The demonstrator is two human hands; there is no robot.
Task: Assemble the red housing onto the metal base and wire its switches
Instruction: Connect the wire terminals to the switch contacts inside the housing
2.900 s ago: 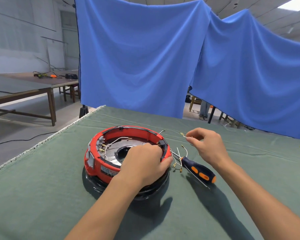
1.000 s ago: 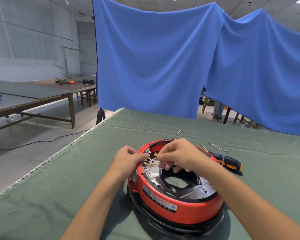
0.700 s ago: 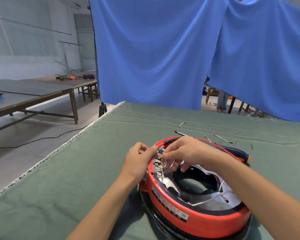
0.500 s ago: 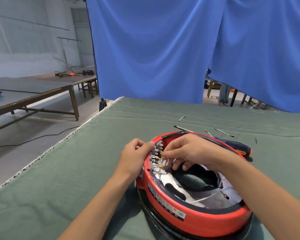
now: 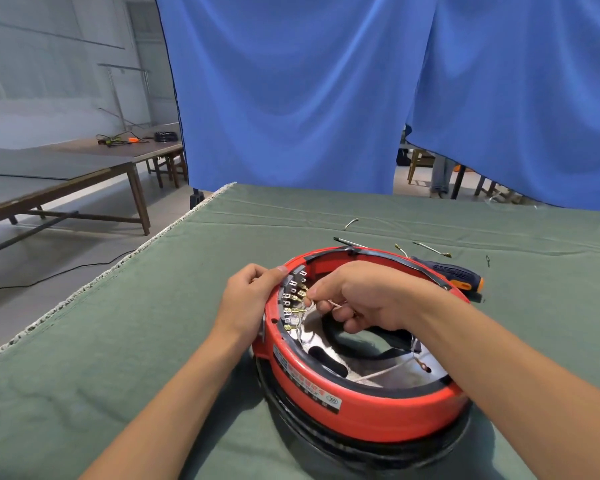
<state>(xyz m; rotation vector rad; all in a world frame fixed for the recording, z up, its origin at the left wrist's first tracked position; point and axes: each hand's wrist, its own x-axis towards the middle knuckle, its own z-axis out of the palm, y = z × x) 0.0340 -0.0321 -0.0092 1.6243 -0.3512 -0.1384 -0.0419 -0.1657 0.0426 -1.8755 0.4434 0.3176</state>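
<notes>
Green cloth covers the table [image 5: 118,341] where, at frame centre, the left hand [image 5: 246,303] grips the rim of the red housing [image 5: 368,410], seated on its dark base at lower right, while the right hand [image 5: 364,299] pinches a white wire [image 5: 333,304] beside the brass switch terminals [image 5: 293,299].

Tabletop [image 5: 118,341] under green cloth, red housing [image 5: 361,407] on black-rimmed base beneath both hands, screwdriver [image 5: 454,277] with orange-black handle just beyond right hand [image 5: 364,299], loose terminal wires [image 5: 430,249] farther out, left hand [image 5: 246,303] at housing's near-left rim.
</notes>
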